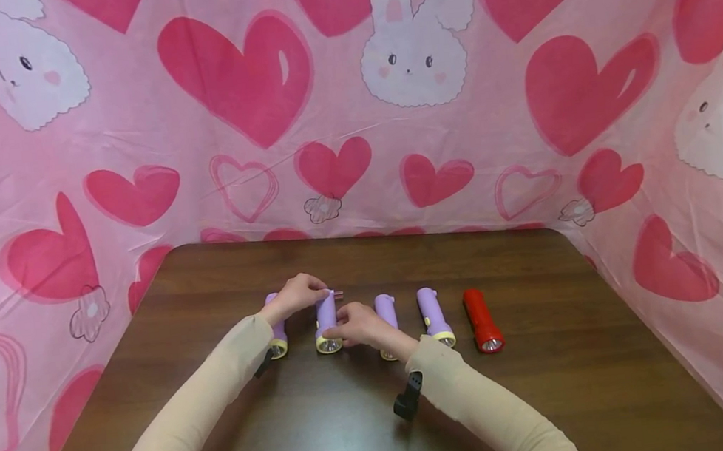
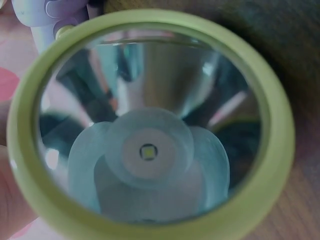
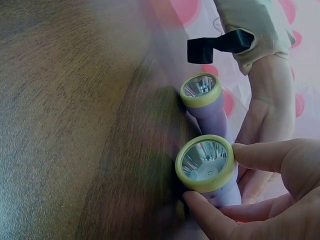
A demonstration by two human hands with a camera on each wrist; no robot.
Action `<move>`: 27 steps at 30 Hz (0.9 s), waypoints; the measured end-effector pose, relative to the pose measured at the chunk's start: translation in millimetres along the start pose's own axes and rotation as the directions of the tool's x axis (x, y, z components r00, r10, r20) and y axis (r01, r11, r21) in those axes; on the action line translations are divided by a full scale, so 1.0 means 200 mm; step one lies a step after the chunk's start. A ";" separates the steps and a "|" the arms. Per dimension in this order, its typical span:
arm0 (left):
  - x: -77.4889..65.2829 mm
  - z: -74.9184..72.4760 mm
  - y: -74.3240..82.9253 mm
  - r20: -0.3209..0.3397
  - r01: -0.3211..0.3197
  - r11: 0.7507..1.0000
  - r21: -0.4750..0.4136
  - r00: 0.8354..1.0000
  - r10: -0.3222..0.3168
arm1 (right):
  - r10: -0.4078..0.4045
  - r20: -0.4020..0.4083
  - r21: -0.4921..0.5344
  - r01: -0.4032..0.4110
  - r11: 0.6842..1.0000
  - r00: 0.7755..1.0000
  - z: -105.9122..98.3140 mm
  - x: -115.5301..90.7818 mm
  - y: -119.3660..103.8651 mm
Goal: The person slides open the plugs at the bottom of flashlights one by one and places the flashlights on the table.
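A lavender flashlight (image 1: 326,310) with a pale yellow head ring lies on the table, second from the left, its lens toward me. At its rear end my left hand (image 1: 297,295) holds it with bent fingers. My right hand (image 1: 362,325) pinches its head between thumb and finger; in the right wrist view the pinched head (image 3: 215,187) shows between the fingertips. Beneath the left wrist lies another lavender flashlight (image 1: 278,348), partly hidden; its yellow ring (image 2: 284,135) fills the left wrist view. To the right of the pinched one, a third lavender flashlight (image 1: 385,310) is partly covered by the right hand.
Farther right lie one more lavender flashlight (image 1: 431,308) and a red flashlight (image 1: 482,320), lenses toward me. The brown wooden table (image 1: 306,440) meets pink heart-and-rabbit cloth (image 1: 350,122) at the back and sides. A black device (image 1: 408,397) hangs at the right wrist.
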State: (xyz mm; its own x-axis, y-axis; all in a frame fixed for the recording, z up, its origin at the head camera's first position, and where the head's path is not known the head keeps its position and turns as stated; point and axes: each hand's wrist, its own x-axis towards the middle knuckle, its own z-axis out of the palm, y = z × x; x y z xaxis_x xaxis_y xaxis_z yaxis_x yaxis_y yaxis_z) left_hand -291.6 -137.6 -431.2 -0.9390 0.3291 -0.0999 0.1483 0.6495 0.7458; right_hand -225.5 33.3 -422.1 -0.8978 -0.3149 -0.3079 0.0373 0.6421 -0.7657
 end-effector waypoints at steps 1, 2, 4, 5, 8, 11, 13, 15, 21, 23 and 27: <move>0.00 0.00 0.00 -0.004 -0.005 1.000 0.014 1.000 0.005 | -0.002 0.001 -0.003 0.002 1.000 1.000 0.00 0.00 0.00; 0.00 0.00 0.00 -0.007 -0.010 1.000 0.027 1.000 0.010 | -0.003 0.002 -0.007 0.003 1.000 1.000 -0.01 0.00 0.00; 0.00 0.00 0.00 -0.008 -0.011 0.999 0.032 1.000 0.012 | -0.008 -0.003 -0.007 0.008 1.000 1.000 -0.02 -0.01 0.00; 0.00 0.00 0.01 -0.006 -0.012 0.999 0.033 1.000 0.013 | -0.011 -0.005 -0.003 0.011 1.000 1.000 -0.02 -0.01 0.00; 0.00 0.00 0.01 -0.002 -0.019 0.999 0.037 1.000 0.019 | -0.030 -0.011 0.016 0.030 0.999 1.000 -0.04 -0.02 0.00; 0.00 0.01 0.01 0.000 -0.027 0.999 0.045 1.000 0.027 | -0.056 -0.015 0.027 0.056 0.998 0.998 -0.07 -0.03 0.00; 0.00 0.01 0.01 0.000 -0.023 0.999 0.043 1.000 0.023 | -0.069 -0.018 0.027 0.070 0.997 0.997 -0.09 -0.04 0.00; 0.00 0.01 0.01 0.002 -0.016 0.999 0.041 1.000 0.016 | -0.082 -0.020 0.019 0.083 0.996 0.996 -0.10 -0.05 0.00; -0.01 0.01 0.02 0.007 -0.007 0.999 0.041 1.000 0.006 | -0.083 -0.024 0.008 0.083 0.997 0.996 -0.16 -0.08 0.01; -0.01 0.01 0.02 0.004 -0.008 0.999 0.044 1.000 0.008 | -0.074 -0.038 0.008 0.075 0.997 0.997 -0.18 -0.09 0.01; -0.01 0.02 0.02 0.001 -0.012 0.999 0.051 1.000 0.011 | -0.069 -0.061 0.020 0.070 0.997 0.996 -0.22 -0.11 0.02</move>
State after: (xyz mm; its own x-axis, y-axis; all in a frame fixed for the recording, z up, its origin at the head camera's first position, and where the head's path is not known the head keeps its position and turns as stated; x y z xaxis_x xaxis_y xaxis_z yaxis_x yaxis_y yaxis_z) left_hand -288.7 -132.8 -430.1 -0.9368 0.3376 -0.0923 0.1748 0.6799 0.7121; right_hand -225.1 73.4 -394.1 -0.9234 -0.3151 -0.2192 -0.0171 0.6042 -0.7966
